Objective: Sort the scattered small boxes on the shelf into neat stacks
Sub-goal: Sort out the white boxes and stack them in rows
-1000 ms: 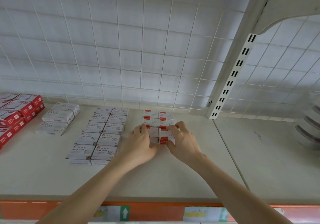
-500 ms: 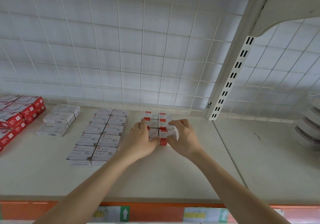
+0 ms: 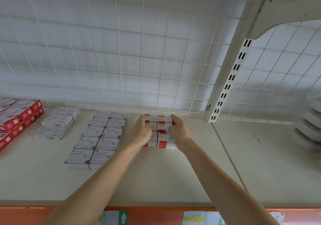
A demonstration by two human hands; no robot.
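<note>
head view: i have both hands up on the shelf (image 3: 156,177), bracketing the small boxes (image 3: 165,137) from either side. the left hand (image 3: 141,132) lies along the block's left flank and the right hand (image 3: 179,131) along its right flank. the fingers of each are straight and close together, reaching to the back row. i judge they are there to press the two columns square, not to lift anything. the left thumb seems to rest over the top of the block, though i cannot tell how firmly. the small boxes sit right of centre on the shelf, close to the wire grid (image 3: 121,51) at the back, with my left hand in the gap between them and the clip boxes (image 3: 102,137). they are white cartons, each with a red band, laid in two columns several rows deep and stacked at the front. their edges look nearly flush. further left, the staple boxes (image 3: 57,125) and red packs (image 3: 15,118) are already stacked.
</note>
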